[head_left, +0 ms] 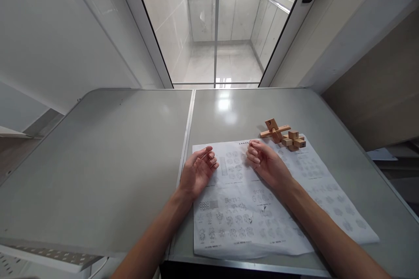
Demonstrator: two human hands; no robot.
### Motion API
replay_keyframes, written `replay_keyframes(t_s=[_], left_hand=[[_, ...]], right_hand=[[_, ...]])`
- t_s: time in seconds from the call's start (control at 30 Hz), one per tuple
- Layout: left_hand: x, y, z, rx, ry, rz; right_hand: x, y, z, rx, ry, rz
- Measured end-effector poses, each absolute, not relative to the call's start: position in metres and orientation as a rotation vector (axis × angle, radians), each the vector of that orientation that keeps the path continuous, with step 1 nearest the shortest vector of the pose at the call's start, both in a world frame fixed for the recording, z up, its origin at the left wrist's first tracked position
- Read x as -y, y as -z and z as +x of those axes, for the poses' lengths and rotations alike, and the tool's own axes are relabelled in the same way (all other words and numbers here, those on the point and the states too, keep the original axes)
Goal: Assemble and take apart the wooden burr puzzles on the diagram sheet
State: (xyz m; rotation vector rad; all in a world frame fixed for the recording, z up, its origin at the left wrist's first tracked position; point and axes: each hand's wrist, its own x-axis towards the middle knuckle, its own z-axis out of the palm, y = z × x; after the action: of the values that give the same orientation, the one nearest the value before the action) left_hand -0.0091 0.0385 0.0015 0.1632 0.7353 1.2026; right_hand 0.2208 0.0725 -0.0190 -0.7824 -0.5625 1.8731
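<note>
A large printed sheet [229, 226] with small diagrams lies on the right half of the grey table. My left hand [199, 170] rests palm up at the sheet's left edge, fingers loosely curled and apart, holding nothing. Over the upper middle of the sheet, my right hand [266, 161] has its fingers curled together, thumb against the index finger; whether anything small is between them is hidden. Beyond it, at the sheet's top edge, stand two wooden pieces: a crossed one [274, 130] with a dark mark, and a compact interlocking block cluster [293, 140].
The grey table [131, 161] has a metal seam running front to back, left of the sheet. Behind its far edge is a glass door [203, 22] with a kitchen beyond. A perforated white item [49, 258] sits below the table's front left edge.
</note>
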Motion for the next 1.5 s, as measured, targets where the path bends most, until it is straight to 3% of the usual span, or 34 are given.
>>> replay_keyframes(t_s=[1.5], left_hand=[[-0.0380, -0.0009, -0.0081, -0.743, -1.208, 0.157]], right_hand=[[-0.0725, 0.0254, 0.2223, 0.576, -1.879, -0.813]])
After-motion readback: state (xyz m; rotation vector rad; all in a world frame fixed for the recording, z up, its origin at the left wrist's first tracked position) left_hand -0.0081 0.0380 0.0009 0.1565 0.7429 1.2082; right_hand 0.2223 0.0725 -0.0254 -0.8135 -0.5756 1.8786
